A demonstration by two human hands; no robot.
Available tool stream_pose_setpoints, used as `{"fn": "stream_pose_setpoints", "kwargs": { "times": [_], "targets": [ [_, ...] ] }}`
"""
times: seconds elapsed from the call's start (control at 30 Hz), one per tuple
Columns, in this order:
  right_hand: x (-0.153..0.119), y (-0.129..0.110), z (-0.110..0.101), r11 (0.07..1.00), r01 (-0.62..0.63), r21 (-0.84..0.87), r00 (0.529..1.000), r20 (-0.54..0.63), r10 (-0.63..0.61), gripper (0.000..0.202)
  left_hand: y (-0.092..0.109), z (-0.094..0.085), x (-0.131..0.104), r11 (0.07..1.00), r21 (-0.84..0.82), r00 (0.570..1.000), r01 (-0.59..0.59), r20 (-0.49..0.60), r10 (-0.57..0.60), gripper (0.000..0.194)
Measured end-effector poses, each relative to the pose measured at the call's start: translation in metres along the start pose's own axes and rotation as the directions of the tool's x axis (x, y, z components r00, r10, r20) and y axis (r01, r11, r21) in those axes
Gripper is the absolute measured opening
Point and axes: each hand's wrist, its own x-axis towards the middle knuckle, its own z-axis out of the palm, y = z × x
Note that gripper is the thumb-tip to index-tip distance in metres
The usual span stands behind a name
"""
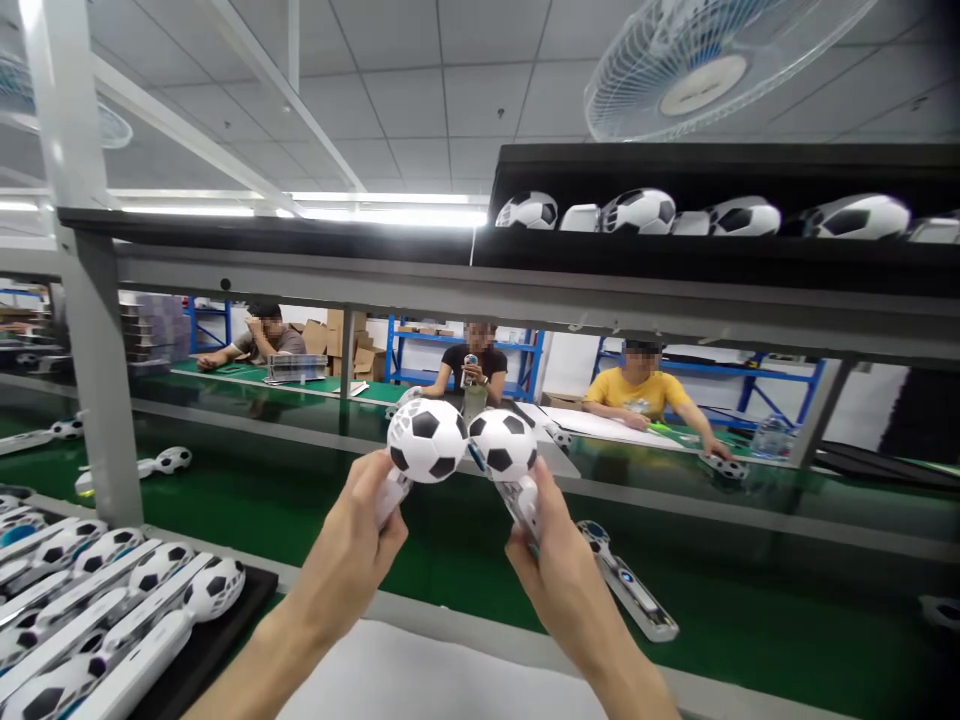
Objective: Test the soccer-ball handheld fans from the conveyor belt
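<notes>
My left hand [360, 525] is closed on the white handle of a device with a football-patterned head [427, 441]. In my right hand [551, 530] is a second device, its similar football head [502, 444] leaning toward the first. The two round heads are side by side in mid-air, touching or nearly so, above the green conveyor. Both handles angle down and outward into my palms, and my fingers partly hide them.
A black tray [259, 590] of football devices is at the left. An opened device [630, 585] lies on the green belt [450, 570] at the right. Overhead, a shelf [375, 255] crosses the view, with more devices. Several people sit across the belt.
</notes>
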Motion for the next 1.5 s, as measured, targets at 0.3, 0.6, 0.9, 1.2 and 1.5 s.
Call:
{"fn": "stream_pose_setpoints", "kwargs": {
  "times": [0.3,0.6,0.9,1.2,1.5],
  "targets": [
    [-0.001,-0.019,0.004,0.61,-0.337,0.717,0.941,0.241,0.237,0.072,0.012,-0.008,0.002,0.724,-0.577,0.885,0.379,0.456,-0.1,0.065],
    [-0.006,-0.034,-0.009,0.399,-0.379,0.835,0.925,0.354,0.137,0.078,0.02,-0.007,-0.007,0.551,-0.628,0.765,0.55,0.643,-0.032,0.052],
    [-0.012,-0.042,-0.007,0.413,-0.364,0.835,0.931,0.308,0.198,0.082,0.022,0.0,-0.011,0.514,-0.675,0.812,0.529,0.578,-0.075,0.064],
    [-0.013,-0.038,-0.008,0.449,-0.348,0.823,0.937,0.321,0.138,0.075,0.019,0.002,-0.012,0.497,-0.711,0.833,0.499,0.552,-0.046,0.059],
    [-0.014,-0.034,-0.008,0.472,-0.356,0.806,0.934,0.311,0.174,0.076,0.023,0.005,-0.011,0.501,-0.704,0.823,0.504,0.567,-0.031,0.057]
  ]
}}
